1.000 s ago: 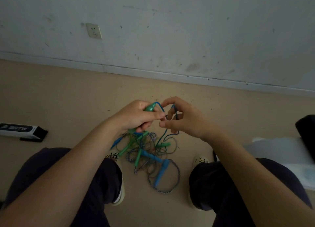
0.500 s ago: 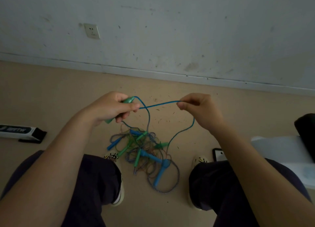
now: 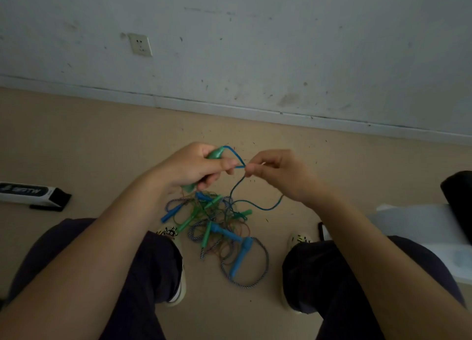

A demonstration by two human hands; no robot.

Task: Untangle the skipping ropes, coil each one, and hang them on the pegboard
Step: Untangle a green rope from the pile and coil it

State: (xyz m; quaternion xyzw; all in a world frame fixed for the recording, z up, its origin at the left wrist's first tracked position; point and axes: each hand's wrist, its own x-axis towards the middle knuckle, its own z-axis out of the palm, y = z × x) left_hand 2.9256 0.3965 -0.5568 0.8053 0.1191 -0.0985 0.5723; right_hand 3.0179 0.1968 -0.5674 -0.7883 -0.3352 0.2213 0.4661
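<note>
Head view looks down at a person seated over a pile of ropes [image 3: 217, 227] lying tangled on the floor [image 3: 102, 145] between their feet, blue and green handles mixed in among thin and braided cords. The left hand [image 3: 194, 168] is curled tight round a green handle [image 3: 215, 153], and a blue rope [image 3: 236, 158] leaves the top of that handle, bends into a small loop and meets the right hand [image 3: 275, 171], which pinches it between thumb and fingertips just beside the left thumb. Below the pinch the same rope sags down and runs into the pile. The step in hand looks like coiling the first rope while it is only partly freed, so the task is at an early stage; no pegboard is in sight. The next move likely calls for passing the loop under the left thumb, then sliding the right hand down the slack for another length, pulling gently so the knots in the pile do not tighten. Half a second ago the hands were spread apart with the rope stretched between them; now they have come together and the span has folded into the loop
</note>
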